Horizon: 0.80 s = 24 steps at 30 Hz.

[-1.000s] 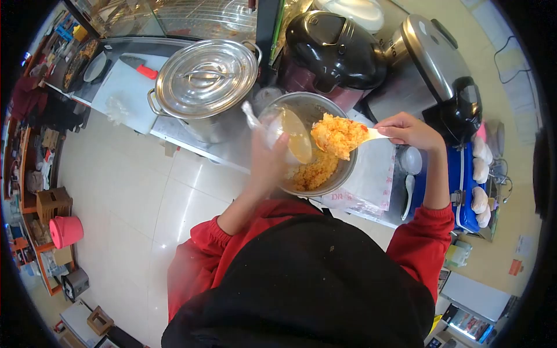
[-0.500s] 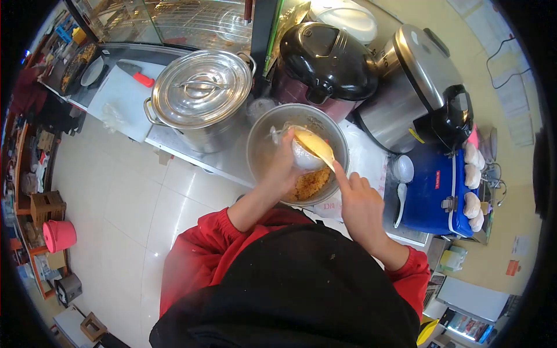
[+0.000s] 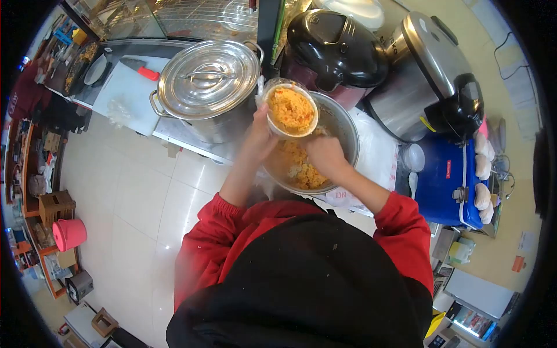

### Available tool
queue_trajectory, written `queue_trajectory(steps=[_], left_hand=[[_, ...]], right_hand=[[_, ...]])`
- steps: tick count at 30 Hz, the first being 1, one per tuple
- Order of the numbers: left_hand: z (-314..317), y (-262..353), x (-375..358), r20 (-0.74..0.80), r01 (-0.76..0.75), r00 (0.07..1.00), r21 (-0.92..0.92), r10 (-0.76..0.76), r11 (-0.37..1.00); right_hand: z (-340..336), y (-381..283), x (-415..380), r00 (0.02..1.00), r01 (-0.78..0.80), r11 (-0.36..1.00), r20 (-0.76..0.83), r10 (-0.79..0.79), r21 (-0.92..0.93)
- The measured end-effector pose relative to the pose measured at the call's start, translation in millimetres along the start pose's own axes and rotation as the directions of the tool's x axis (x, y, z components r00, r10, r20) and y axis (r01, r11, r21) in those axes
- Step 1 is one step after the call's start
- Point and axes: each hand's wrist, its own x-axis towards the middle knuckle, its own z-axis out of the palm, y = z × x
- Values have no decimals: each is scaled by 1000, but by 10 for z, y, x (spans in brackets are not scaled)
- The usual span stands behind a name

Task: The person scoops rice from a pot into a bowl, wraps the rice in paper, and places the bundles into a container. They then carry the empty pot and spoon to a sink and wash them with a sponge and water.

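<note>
A white bowl (image 3: pixel 314 122) filled with orange rice (image 3: pixel 291 110) is tilted toward the camera, above the left rim of a large metal pot (image 3: pixel 350 124). My left hand (image 3: pixel 261 136) holds this bowl from its lower left side, with clear plastic showing around it. More rice (image 3: pixel 307 177) lies in the bottom of the pot. My right hand (image 3: pixel 326 153) is over the pot, right below the bowl, its fingers closed. Whatever it grips is hidden behind the bowl and the hand.
Left of the pot stands a lidded steel stockpot (image 3: pixel 209 78), then a white board (image 3: pixel 129 95) with a red-handled knife (image 3: pixel 148 73). Behind are a black-lidded cooker (image 3: pixel 336 49) and a steel cooker (image 3: pixel 406 87). A blue cooler (image 3: pixel 438 185), small bowl (image 3: pixel 413 158) and white spoon (image 3: pixel 412 184) stand right.
The bowl has moved up and left and now shows its rice. My right hand has moved left, over the pot, and the yellowish spoon it held at the bowl is out of sight.
</note>
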Motion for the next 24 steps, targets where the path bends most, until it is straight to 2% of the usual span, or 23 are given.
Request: queue_trajectory(steps=[2, 3, 5, 8, 11, 14, 17, 20, 23, 24], left_hand=[[-18, 33, -31, 82, -29, 996, 44, 26, 999], [-32, 35, -50, 124, -44, 992, 62, 36, 997], [-39, 43, -58, 79, -7, 997, 43, 4, 999], [-6, 30, -55, 23, -14, 1000, 39, 13, 999], [-9, 8, -57, 36, -29, 999, 74, 27, 997], [23, 40, -62, 35, -32, 999, 90, 29, 995], [-31, 16, -53, 57, -29, 998, 60, 26, 998], [-155, -30, -10, 89, 13, 996, -6, -13, 1000], [-147, -27, -32, 44, 22, 999, 5, -22, 1000], [-129, -27, -45, 27, 17, 999, 21, -18, 1000]], right_hand=[[-65, -180, -246, 989, 126, 987, -85, -118, 102], [-167, -188, -333, 990, 137, 986, -1, -138, 98], [-449, -109, -493, 971, 162, 983, 162, -175, 89], [-665, 113, -412, 972, 161, 987, 169, -162, 20], [-197, 279, -152, 989, 43, 997, -142, -51, -61], [57, 91, -203, 991, 109, 994, -78, -106, 27], [-352, -21, -449, 972, 199, 978, 118, -205, 62], [-733, 139, -369, 965, 167, 977, 179, -190, 135], [-318, 105, 58, 999, 19, 1000, 38, -19, 0], [-62, 30, 150, 1000, 30, 993, 1, -30, -111]])
